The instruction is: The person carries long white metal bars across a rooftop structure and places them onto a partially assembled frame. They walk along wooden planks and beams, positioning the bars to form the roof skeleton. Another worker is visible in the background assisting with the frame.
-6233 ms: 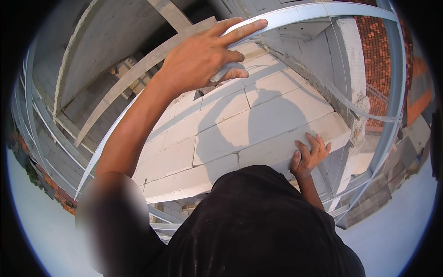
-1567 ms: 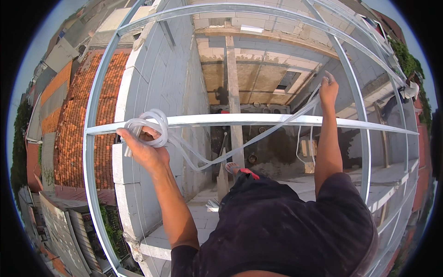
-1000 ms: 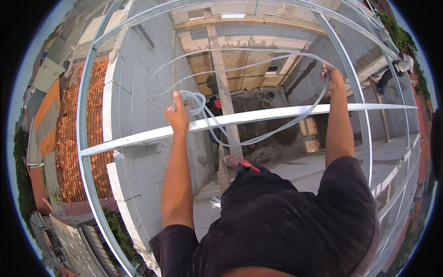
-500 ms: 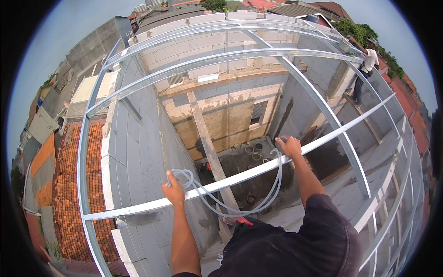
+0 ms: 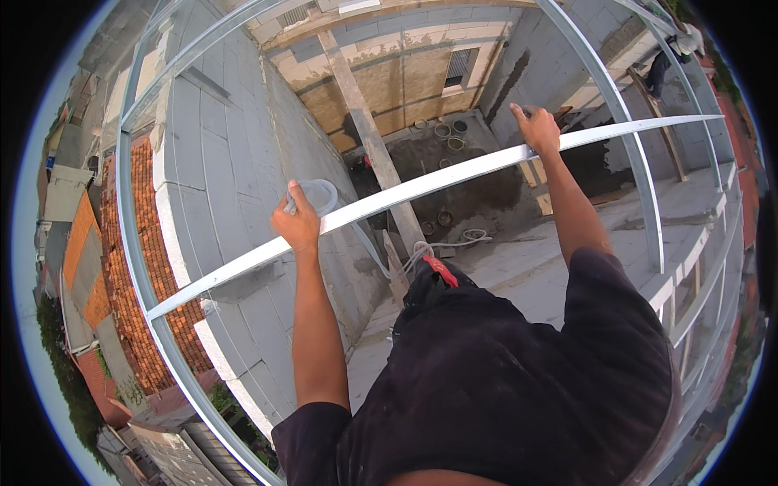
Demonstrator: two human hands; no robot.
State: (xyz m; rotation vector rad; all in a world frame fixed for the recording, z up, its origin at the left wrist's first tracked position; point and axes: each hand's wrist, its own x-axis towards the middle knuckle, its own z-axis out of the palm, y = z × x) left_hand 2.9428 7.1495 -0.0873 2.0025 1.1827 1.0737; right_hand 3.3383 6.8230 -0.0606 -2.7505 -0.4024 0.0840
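My left hand (image 5: 297,215) is closed round a coil of clear hose (image 5: 324,197), just beyond the long metal beam (image 5: 421,185). From that hand the hose drops behind the beam and runs toward my waist, where more loops lie on the right. My right hand (image 5: 538,130) is above the beam farther right, its wrist close to the metal. Its fingers are curled with the thumb side up; what they hold, if anything, is hidden. A red item (image 5: 442,272) shows at my waist.
Below lies a deep walled space with several buckets (image 5: 442,130) on its floor. A wooden plank (image 5: 365,121) spans it. Other metal beams (image 5: 130,202) frame the left side, beside a tiled roof (image 5: 138,243). Another person (image 5: 677,53) stands at the far right.
My view has tipped downward. My right hand has moved right along the beam, away from the hose. The hose's right-hand loops have dropped from the beam toward my waist.
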